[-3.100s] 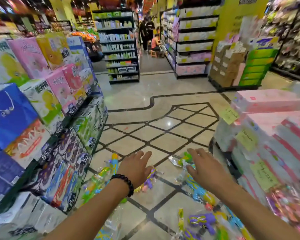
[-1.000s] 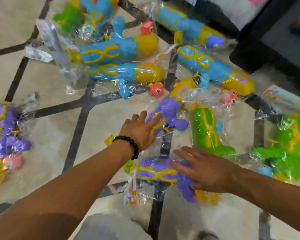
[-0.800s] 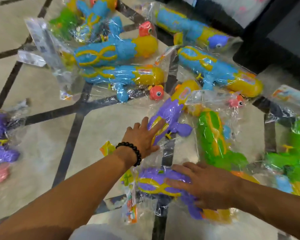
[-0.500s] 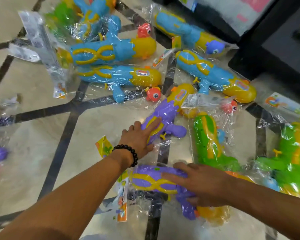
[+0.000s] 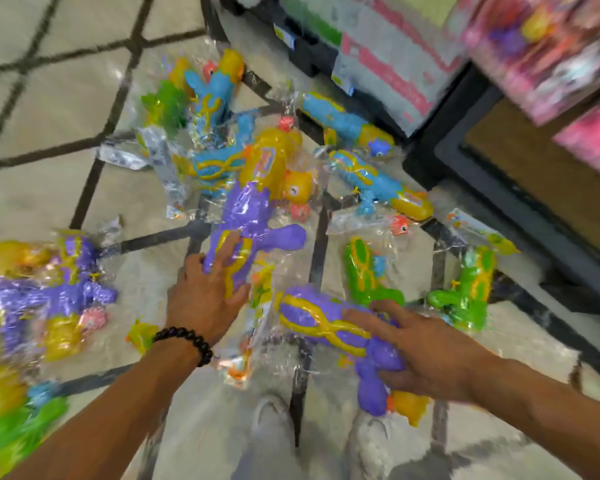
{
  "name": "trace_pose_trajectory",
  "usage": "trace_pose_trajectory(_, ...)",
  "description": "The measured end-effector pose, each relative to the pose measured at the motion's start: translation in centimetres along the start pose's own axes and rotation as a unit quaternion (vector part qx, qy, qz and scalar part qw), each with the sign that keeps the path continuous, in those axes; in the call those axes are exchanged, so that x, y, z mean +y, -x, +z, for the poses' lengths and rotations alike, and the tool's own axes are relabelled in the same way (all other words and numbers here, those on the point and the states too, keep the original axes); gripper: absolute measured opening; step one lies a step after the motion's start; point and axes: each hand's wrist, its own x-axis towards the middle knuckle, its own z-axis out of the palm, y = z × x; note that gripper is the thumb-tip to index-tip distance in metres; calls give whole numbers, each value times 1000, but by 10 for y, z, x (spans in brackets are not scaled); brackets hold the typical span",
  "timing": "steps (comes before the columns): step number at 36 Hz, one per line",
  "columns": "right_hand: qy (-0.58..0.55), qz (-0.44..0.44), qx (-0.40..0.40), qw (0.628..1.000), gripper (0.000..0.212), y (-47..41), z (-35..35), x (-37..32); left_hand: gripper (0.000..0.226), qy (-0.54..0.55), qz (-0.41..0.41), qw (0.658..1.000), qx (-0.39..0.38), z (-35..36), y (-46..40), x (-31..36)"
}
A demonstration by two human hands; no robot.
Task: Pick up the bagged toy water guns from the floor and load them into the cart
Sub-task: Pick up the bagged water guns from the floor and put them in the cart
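Note:
Several bagged toy water guns lie scattered on the tiled floor (image 5: 59, 109). My left hand (image 5: 205, 296), a black bead bracelet on its wrist, grips the lower body of a purple and yellow gun (image 5: 246, 216) in its clear bag, raised over the blue ones. My right hand (image 5: 426, 351) grips a second purple gun (image 5: 319, 317) near its handle, with fingers on top and the thumb below. Blue guns (image 5: 378, 185), green guns (image 5: 364, 271) and another purple gun (image 5: 45, 292) lie around them. No cart is in view.
A black shelf base (image 5: 499, 188) with pink boxed goods (image 5: 541, 50) runs along the right side. My two light shoes (image 5: 271, 424) stand just below the pile. Dark lines cross the beige tiles at the upper left.
My left hand has closed round the upper purple gun and raised it off the floor. My right hand has curled round the lower purple gun. The view has pulled back and blurred.

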Motion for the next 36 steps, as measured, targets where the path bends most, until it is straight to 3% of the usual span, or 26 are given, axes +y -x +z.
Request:
trace_pose_trajectory(8,-27,81,149,985,100,129,-128,-101,96,84,-26,995,52,-184,73,64)
trace_pose_trajectory(16,-75,157,285,943,100,259,-252,-178,96,78,30,991,103,-380,131,161)
trace_pose_trajectory(25,-110,214,444,863,103,400,-362,-246,97,88,179,971,131,-540,194,288)
trace_pose_trajectory(36,-165,300,625,701,99,536,-355,-291,90,94,391,905,137,-589,235,401)
